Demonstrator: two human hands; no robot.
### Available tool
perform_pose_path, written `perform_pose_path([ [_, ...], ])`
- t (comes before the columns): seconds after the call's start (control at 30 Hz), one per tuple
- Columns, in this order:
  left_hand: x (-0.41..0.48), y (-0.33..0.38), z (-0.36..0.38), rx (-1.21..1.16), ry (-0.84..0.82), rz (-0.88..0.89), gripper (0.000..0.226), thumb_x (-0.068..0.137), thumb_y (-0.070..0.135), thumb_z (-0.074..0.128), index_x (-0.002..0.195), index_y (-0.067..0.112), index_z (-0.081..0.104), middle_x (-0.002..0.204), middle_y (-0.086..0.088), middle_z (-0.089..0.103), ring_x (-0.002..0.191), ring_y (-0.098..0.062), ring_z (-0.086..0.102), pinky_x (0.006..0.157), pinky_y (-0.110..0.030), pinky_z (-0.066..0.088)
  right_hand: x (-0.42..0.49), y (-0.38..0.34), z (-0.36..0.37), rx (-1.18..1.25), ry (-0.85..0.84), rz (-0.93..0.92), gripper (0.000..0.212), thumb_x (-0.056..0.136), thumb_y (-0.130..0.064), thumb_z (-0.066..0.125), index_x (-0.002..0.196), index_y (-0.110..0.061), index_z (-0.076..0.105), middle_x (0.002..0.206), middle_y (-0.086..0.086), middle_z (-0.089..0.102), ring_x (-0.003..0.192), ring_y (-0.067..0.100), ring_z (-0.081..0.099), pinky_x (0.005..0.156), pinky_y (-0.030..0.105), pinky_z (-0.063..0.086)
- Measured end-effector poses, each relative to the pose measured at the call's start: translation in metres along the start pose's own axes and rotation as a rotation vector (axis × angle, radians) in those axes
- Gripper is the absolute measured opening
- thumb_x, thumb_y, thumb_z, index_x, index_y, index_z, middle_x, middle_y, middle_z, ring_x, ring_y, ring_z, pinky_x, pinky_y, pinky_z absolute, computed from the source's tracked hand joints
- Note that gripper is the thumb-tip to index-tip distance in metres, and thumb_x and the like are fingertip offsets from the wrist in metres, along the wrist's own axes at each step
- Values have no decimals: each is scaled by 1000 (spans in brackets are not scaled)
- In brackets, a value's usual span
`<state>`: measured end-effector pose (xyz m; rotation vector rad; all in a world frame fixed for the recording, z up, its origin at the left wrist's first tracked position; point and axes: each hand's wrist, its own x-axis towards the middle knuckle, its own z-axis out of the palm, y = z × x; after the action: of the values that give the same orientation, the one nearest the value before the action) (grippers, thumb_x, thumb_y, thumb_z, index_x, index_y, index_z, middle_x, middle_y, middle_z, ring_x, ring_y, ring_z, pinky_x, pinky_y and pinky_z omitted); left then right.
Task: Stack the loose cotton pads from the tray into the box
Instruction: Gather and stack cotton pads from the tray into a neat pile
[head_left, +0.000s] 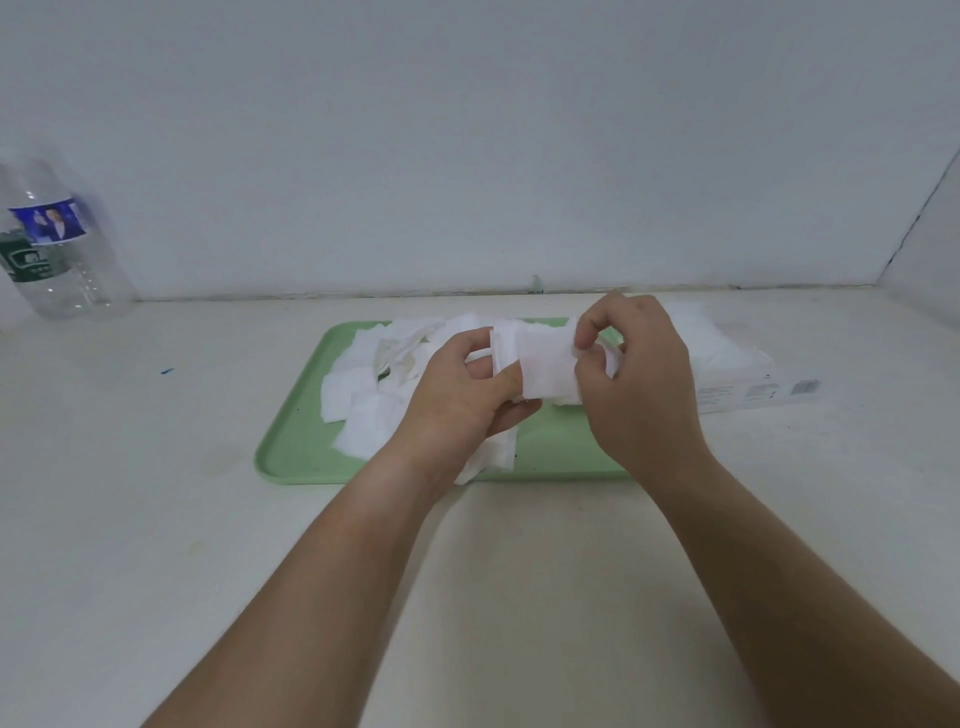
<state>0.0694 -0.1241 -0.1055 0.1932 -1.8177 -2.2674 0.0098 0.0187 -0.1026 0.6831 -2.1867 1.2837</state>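
Both hands up over the green tray (296, 441), squaring a small stack of cotton pads (545, 371) between them. My left hand (457, 400) is closed on the stack from its left side, thumb across the front face near the lower corner, fingers behind. My right hand (636, 374) is closed on the right edge, with thumb and forefinger pinching at the top corner, as if straightening a pad that sits proud. The step in hand, as I judge it: gathering and aligning a batch before it goes into the box (748, 382), which lies just right of the tray, touching or nearly touching it. Loose pads (363, 410) are heaped on the far-left part of the tray, and one or two lie under my left wrist near the front rim, so much remains to be done. The next move calls for keeping the edges flush while I carry the stack right and lower it flat into the box, without the soft pads fanning out. Hard to make out: how many pads I hold; the box opening, mostly hidden behind my right hand; how full it is, white on white. The tray's right end is covered by my right forearm. A clear water bottle (52, 244) stands far left, cut by the frame edge.
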Motion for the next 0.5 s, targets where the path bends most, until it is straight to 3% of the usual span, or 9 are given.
perform_pose_path([
  [0.07, 0, 0, 1, -1, -2, -5, 38, 93, 9, 71, 129, 9, 58, 105, -9, 78, 94, -19, 76, 82, -27, 60, -1, 0, 1, -8, -12, 1, 30, 82, 3, 49, 77, -25, 57, 96, -5, 52, 86, 2, 50, 64, 12, 38],
  [0.23, 0, 0, -1, 2, -1, -14, 30, 99, 7, 62, 128, 9, 59, 105, -10, 77, 95, -20, 76, 79, -25, 60, -1, 2, 2, -48, -7, -23, 34, 82, 3, 46, 79, -22, 70, 104, -6, 50, 80, 6, 52, 65, 29, 45],
  [0.4, 0, 0, -1, -25, 2, -28, 26, 99, 7, 60, 125, 8, 61, 103, -9, 78, 92, -18, 75, 78, -24, 60, -1, -1, 2, -60, -6, -18, 36, 83, 2, 48, 85, -22, 76, 106, -9, 49, 78, 6, 53, 62, 20, 42],
  [0.5, 0, 0, -1, -46, 8, -37, 26, 100, 6, 59, 125, 7, 61, 95, -5, 78, 87, -16, 75, 77, -24, 60, -1, -1, 2, -63, -6, -20, 35, 83, 0, 49, 89, -21, 77, 107, -8, 50, 79, 8, 55, 64, 25, 45],
])
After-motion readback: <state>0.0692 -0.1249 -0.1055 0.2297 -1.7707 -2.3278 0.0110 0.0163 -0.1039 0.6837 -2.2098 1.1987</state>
